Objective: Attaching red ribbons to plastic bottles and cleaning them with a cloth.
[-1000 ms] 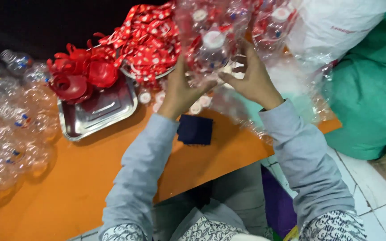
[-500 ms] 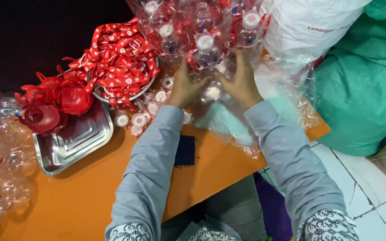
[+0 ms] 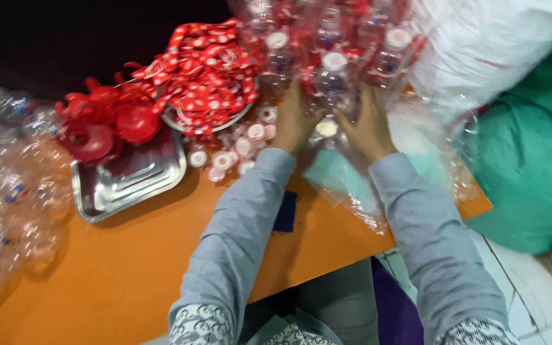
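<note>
**Two hands on a pack of clear bottles at the top of the frame**

In the lower part of the frame two grey sleeves rise from the bottom edge over an orange table point(image 3: 110, 275). A small dark blue square point(image 3: 285, 212) lies on the table just beside the left sleeve.

In the centre, a little above the middle, the left hand point(image 3: 295, 121) and the right hand point(image 3: 368, 128) are close to each other but not touching. Both press with curled fingers on the near side of a bundle of clear plastic bottles point(image 3: 333, 70) with white caps, wrapped in thin transparent film. The hands grip this bundle from left and right; how tight the grip is I cannot tell.

Left of the left hand, small white and red caps point(image 3: 237, 150) lie scattered on the table. Further left stands a steel tray point(image 3: 132, 182), with red plastic rings point(image 3: 97, 124) on its far edge. Behind the caps, a round plate carries a heap of red printed labels point(image 3: 206, 70).

At the left edge, loose clear bottles point(image 3: 7, 204) are piled. At the right, a green sack point(image 3: 531, 160) and above it a white sack point(image 3: 480, 45).
</note>
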